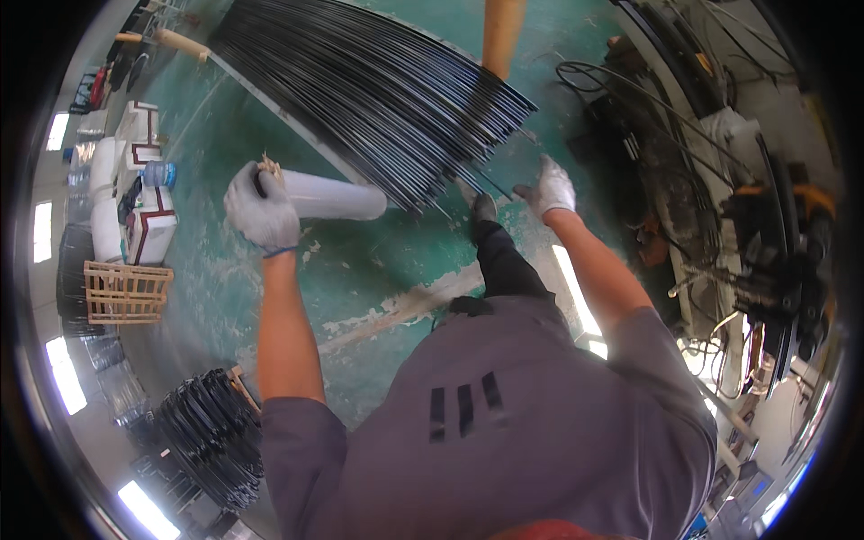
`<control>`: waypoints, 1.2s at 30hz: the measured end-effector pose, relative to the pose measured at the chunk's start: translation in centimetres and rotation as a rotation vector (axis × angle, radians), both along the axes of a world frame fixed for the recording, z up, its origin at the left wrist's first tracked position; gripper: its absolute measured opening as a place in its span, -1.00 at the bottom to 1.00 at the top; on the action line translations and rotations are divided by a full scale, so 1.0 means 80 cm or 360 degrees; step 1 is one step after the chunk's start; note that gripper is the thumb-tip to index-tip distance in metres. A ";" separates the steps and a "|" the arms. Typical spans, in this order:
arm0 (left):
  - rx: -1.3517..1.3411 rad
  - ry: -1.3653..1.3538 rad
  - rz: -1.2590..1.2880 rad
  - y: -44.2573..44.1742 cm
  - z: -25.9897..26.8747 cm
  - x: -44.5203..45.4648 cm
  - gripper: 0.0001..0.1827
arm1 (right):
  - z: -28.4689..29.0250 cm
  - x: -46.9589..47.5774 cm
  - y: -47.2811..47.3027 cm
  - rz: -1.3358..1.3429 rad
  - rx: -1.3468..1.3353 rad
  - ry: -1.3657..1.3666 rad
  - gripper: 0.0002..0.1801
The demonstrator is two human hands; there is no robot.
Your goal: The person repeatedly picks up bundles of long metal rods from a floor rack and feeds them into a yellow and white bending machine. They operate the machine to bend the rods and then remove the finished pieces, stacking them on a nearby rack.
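Observation:
My left hand (262, 206), in a pale work glove, is closed on one end of a roll of whitish plastic film (337, 196), with crumpled brown material at that end. The roll points right, its far end beside the tips of the black rods. My right hand (550, 189), also gloved, is held out with fingers apart and nothing in it. Just left of it lie the uneven ends of a wide layer of long, thin black rods (378, 94). One rod tip sticks out towards the right hand; whether they touch I cannot tell.
A yellowish post (503, 40) stands at the rods' far edge. Hoses and dark machinery (776, 250) line the right side. On the left are white boxes (152, 233), a wooden crate (128, 292) and a water bottle (159, 174). Coiled black material (212, 439) lies lower left.

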State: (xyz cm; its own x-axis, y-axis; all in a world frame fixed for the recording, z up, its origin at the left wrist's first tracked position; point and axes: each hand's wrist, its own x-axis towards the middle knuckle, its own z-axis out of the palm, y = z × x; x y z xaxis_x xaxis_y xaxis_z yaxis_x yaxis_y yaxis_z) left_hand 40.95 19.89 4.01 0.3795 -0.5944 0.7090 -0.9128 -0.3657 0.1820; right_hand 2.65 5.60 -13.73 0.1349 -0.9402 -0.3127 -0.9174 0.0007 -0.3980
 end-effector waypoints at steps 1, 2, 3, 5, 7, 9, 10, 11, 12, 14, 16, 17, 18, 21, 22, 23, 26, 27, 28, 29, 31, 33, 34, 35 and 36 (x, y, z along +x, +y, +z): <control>0.0019 0.0047 -0.0005 -0.011 0.002 -0.001 -0.80 | -0.014 0.027 -0.019 0.0037 0.0023 0.0036 0.00; 0.0038 0.0094 -0.0010 -0.023 0.007 -0.011 -0.80 | -0.033 0.051 -0.039 0.0080 0.0019 0.0047 0.03; 0.0065 0.0140 -0.0014 -0.033 0.010 -0.018 -0.80 | -0.047 0.075 -0.058 0.0123 0.0023 0.0055 0.07; 0.0182 0.0045 0.0134 -0.038 0.006 -0.022 -0.81 | -0.071 0.118 -0.092 0.0157 0.0091 0.0098 0.15; 0.0244 -0.0002 0.0180 -0.041 0.006 -0.024 -0.81 | -0.099 0.154 -0.121 0.0206 -0.0157 0.0217 0.18; 0.0251 0.0010 0.0149 -0.037 0.010 -0.024 -0.81 | -0.113 0.189 -0.132 0.0162 -0.0252 0.0440 0.22; 0.0256 0.0010 0.0194 -0.035 0.009 -0.026 -0.80 | -0.115 0.202 -0.132 0.0153 -0.0300 0.0559 0.23; 0.0261 0.0010 0.0233 -0.033 0.009 -0.027 -0.79 | -0.114 0.212 -0.132 0.0165 -0.0154 0.0526 0.24; 0.0253 0.0014 0.0282 -0.032 0.008 -0.028 -0.79 | -0.106 0.219 -0.136 0.0184 -0.0024 0.0498 0.25; 0.0317 -0.0030 0.0294 -0.032 0.010 -0.028 -0.77 | -0.115 0.220 -0.130 0.0216 0.0031 0.0436 0.07; 0.0340 -0.0067 0.0344 -0.031 0.008 -0.025 -0.77 | -0.127 0.212 -0.138 0.0365 0.0121 0.0385 -0.12; 0.0320 -0.0050 0.0355 -0.032 0.006 -0.025 -0.77 | -0.131 0.207 -0.143 0.0436 0.0168 0.0360 -0.21; 0.0298 -0.0036 0.0362 -0.032 0.005 -0.026 -0.77 | -0.126 0.202 -0.150 0.0462 0.0144 0.0305 -0.43; 0.0262 0.0000 0.0392 -0.035 0.004 -0.026 -0.78 | -0.128 0.193 -0.176 0.0533 0.0250 0.0154 -0.55; 0.0249 0.0009 0.0403 -0.037 0.004 -0.027 -0.79 | -0.123 0.196 -0.186 0.0568 0.0341 0.0198 -0.56; 0.0276 -0.0001 0.0408 -0.037 0.006 -0.028 -0.79 | -0.117 0.199 -0.195 0.0601 0.0432 0.0242 -0.57; 0.0325 -0.0033 0.0398 -0.037 0.010 -0.028 -0.80 | -0.113 0.203 -0.202 0.0642 0.0579 0.0318 -0.57; 0.0329 -0.0035 0.0395 -0.036 0.009 -0.028 -0.80 | -0.110 0.205 -0.203 0.0651 0.0608 0.0337 -0.57; 0.0334 -0.0036 0.0391 -0.034 0.008 -0.028 -0.80 | -0.106 0.206 -0.208 0.0694 0.0681 0.0339 -0.54; 0.0299 -0.0025 0.0375 -0.035 0.008 -0.027 -0.80 | -0.100 0.207 -0.212 0.0696 0.0714 0.0343 -0.53; 0.0225 0.0004 0.0345 -0.038 0.004 -0.028 -0.81 | -0.085 0.209 -0.219 0.0700 0.0778 0.0356 -0.51; 0.0214 -0.0007 0.0344 -0.041 0.006 -0.029 -0.81 | -0.065 0.211 -0.225 0.0687 0.0803 0.0386 -0.48; 0.0203 -0.0014 0.0340 -0.041 0.007 -0.029 -0.82 | -0.057 0.211 -0.227 0.0668 0.0800 0.0400 -0.47; 0.0217 -0.0011 0.0328 -0.040 0.008 -0.030 -0.82 | -0.051 0.210 -0.228 0.0645 0.0797 0.0414 -0.46; 0.0220 -0.0011 0.0316 -0.040 0.008 -0.030 -0.82 | -0.049 0.208 -0.231 0.0645 0.0771 0.0403 -0.44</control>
State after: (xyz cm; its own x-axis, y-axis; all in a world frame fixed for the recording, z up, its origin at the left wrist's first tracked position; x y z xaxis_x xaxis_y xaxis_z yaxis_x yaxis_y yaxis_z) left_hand 38.59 16.65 4.69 0.4940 -0.6004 0.6289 -0.8216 -0.5591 0.1115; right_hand 19.31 -12.87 -17.62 0.3142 -0.5768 -0.7540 -0.9476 -0.2385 -0.2124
